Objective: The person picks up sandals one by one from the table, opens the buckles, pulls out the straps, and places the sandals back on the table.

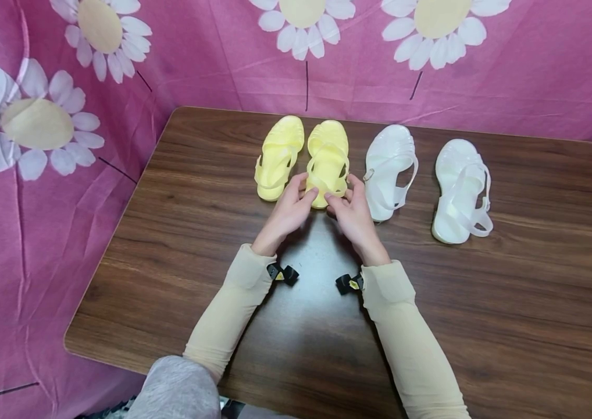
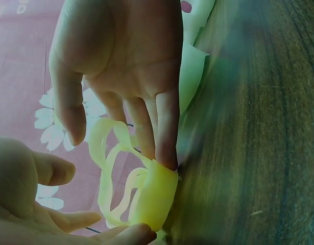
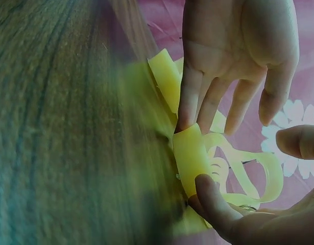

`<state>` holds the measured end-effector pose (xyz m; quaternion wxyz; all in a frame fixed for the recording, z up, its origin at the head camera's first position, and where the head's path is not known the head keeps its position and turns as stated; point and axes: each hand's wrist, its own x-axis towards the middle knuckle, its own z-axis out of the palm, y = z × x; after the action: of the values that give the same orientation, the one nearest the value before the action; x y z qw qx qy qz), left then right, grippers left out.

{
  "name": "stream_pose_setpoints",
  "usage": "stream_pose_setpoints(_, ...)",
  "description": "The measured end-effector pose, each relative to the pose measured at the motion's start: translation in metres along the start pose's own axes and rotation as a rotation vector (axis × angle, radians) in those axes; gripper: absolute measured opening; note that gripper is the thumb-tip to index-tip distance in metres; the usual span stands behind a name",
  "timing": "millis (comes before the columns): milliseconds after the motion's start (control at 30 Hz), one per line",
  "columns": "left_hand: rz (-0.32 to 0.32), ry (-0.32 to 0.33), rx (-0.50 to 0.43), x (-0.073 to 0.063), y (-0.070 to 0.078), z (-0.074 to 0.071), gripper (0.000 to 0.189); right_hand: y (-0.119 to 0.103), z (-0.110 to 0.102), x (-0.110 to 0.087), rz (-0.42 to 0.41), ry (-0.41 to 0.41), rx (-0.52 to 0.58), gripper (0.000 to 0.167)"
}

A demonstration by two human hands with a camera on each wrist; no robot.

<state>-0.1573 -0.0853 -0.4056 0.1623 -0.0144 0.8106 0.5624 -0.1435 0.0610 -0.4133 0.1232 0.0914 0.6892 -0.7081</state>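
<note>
In the head view a yellow sandal (image 1: 326,154) stands on the table, second from the left, toe away from me. My left hand (image 1: 291,208) is at the left of its heel and my right hand (image 1: 352,216) at the right. The left wrist view has the right hand (image 2: 131,51) above, with straight fingers touching the heel (image 2: 155,196). From below, the left hand (image 2: 24,189) touches it too. Both thumbs stay off the sandal in the right wrist view. Close by on the left stands another yellow sandal (image 1: 277,154).
Two white sandals, one nearer (image 1: 387,163) and one farther right (image 1: 455,198), stand right of the yellow pair. The wooden table (image 1: 170,250) ends at a pink flowered cloth (image 1: 212,70) behind and at the left.
</note>
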Motion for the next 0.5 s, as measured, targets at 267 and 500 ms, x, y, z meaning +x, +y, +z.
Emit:
stream_pose_setpoints(267, 0.051, -0.006, 0.01, 0.0005, -0.0011, -0.0004, 0.052, -0.0022, -0.0036, -0.0016, -0.002, 0.001, -0.03, 0.071)
stream_pose_setpoints(500, 0.193, -0.008, 0.123, 0.0003, -0.0034, -0.0017, 0.048, -0.0035, -0.0065, -0.0025, 0.008, 0.015, -0.089, 0.071)
